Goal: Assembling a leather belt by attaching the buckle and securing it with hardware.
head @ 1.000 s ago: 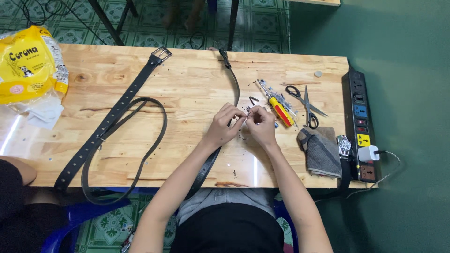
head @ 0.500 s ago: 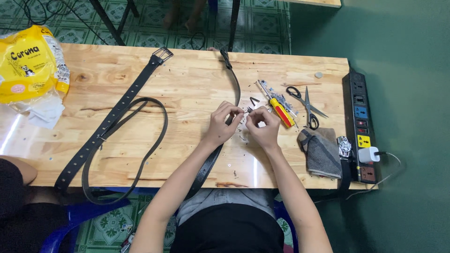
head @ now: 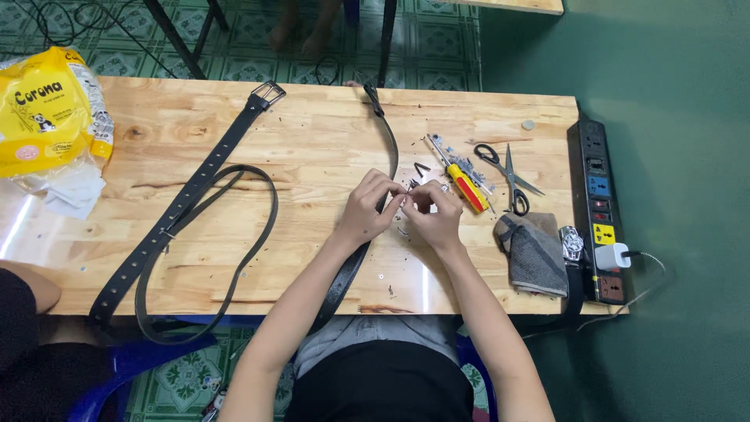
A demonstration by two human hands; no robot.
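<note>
The left hand [head: 367, 207] and the right hand [head: 433, 212] are meeting fingertip to fingertip over the middle of the wooden table [head: 312, 148], both with fingers curled in narrow. They are pinching something small between them, too small to make out. Whether either hand is actually gripping the black belt [head: 388, 141] is not clear; that belt is running from the far table edge down under the left hand and off the near edge toward the person's lap, so it is lying right beneath the left fingers.

Just beyond the right hand, a screwdriver [head: 466, 186] with a yellow and red handle is lying at a slant, and next to it, farther to the right, a pair of scissors [head: 508, 176] is resting with its blades spread. Near the right wrist, to its right, a folded grey cloth [head: 533, 252] is sitting, with a black power strip [head: 600, 203] along the table's edge past it.

Well apart from the left hand, out to its left, a second black belt [head: 195, 195] with a metal buckle is lying stretched and looped. Farther left still, a yellow bag [head: 47, 109] is sitting at the table's corner.
</note>
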